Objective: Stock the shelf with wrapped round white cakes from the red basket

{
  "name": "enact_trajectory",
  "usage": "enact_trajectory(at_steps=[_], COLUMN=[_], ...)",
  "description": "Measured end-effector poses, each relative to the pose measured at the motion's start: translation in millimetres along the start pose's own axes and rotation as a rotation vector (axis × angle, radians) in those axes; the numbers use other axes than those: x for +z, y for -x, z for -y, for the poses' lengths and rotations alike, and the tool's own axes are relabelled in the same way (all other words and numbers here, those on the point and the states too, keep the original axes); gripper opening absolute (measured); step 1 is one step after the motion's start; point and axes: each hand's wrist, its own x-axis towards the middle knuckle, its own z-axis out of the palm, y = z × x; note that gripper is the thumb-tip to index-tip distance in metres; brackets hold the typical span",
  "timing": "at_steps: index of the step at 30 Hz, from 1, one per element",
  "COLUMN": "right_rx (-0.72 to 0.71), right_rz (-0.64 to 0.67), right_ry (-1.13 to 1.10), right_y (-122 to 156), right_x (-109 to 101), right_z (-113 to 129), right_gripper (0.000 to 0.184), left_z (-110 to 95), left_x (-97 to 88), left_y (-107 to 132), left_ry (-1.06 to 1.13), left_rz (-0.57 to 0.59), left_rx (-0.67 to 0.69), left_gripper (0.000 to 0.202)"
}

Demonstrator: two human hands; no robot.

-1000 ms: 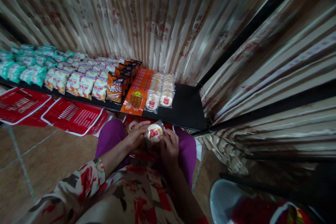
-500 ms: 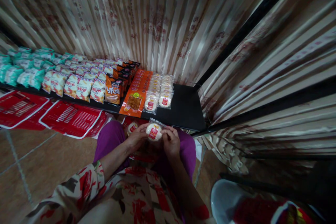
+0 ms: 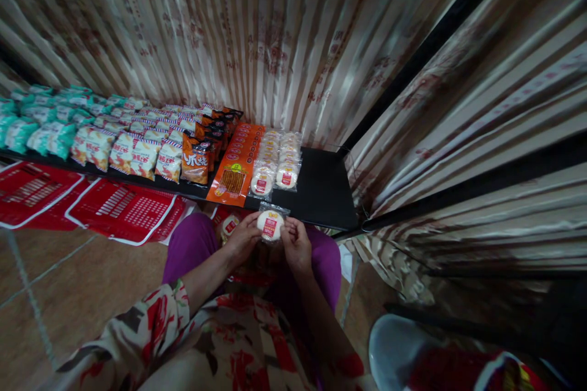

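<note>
Both hands hold one clear packet with a round white cake and a red label (image 3: 270, 223), just in front of the black shelf edge (image 3: 321, 211). My left hand (image 3: 242, 238) pinches its left side, my right hand (image 3: 296, 244) its right side. On the shelf beyond lie two rows of the same white cake packets (image 3: 277, 162). Another such packet (image 3: 228, 225) lies by my left hand, over my purple-clad lap.
Left of the cake rows on the shelf lie an orange snack pack (image 3: 238, 165), orange chip bags (image 3: 195, 159), white-and-red bags (image 3: 132, 149) and teal bags (image 3: 41, 125). Red baskets (image 3: 123, 211) lie on the tiled floor. Striped curtains hang behind. A white stool (image 3: 394, 348) stands bottom right.
My hands have lifted the cake packet slightly up and forward, nearer the shelf edge, and turned its label to face me.
</note>
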Motion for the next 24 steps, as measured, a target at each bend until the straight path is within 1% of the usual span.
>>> enact_trajectory(at_steps=[2, 4, 9, 15, 20, 24], right_rx=[0.007, 0.035, 0.095, 0.096, 0.09, 0.091], right_rz=[-0.027, -0.033, 0.065, 0.035, 0.029, 0.001], right_ry=[-0.029, -0.061, -0.097, -0.12, -0.109, -0.096], right_y=[-0.3, 0.1, -1.2, -8.1, -14.1, -20.9], right_x=[0.0, -1.2, -6.3, -11.1, -15.2, -18.8], right_z=[-1.7, -1.9, -0.3, -8.1, -13.2, -14.1], right_gripper=[0.043, 0.047, 0.036, 0.035, 0.036, 0.036], left_z=[2.5, 5.0, 10.1, 10.9, 9.6, 13.9], left_x=[1.6, 3.3, 7.2, 11.3, 16.8, 19.6], left_y=[-2.9, -5.8, -11.0, -15.8, -19.0, -24.5], left_ry=[0.011, 0.02, 0.002, -0.174, -0.312, -0.361], left_rz=[-0.006, -0.008, -0.028, -0.08, -0.097, -0.18], left_rx=[0.024, 0.039, 0.055, 0.077, 0.082, 0.11], left_gripper=[0.054, 0.054, 0.049, 0.042, 0.035, 0.033])
